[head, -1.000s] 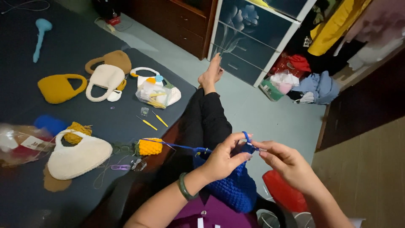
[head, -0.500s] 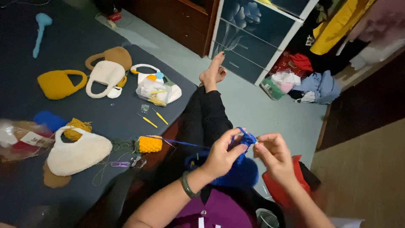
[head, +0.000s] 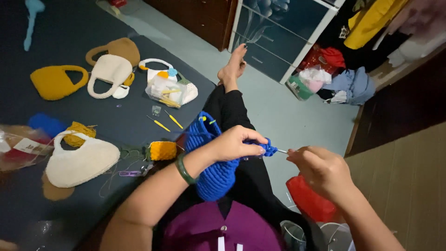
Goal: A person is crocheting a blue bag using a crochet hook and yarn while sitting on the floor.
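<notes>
Left hand (head: 237,144) pinches the blue crochet piece (head: 211,162) at frame centre; our right hand (head: 320,169) grips the hook (head: 282,151). We keep yarn tension even, stitches snug.

Cream bag (head: 81,160), mustard bag (head: 55,82), red container (head: 309,200).

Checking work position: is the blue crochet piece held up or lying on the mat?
Held up: the left hand grips the blue crochet piece above the lap.
</notes>
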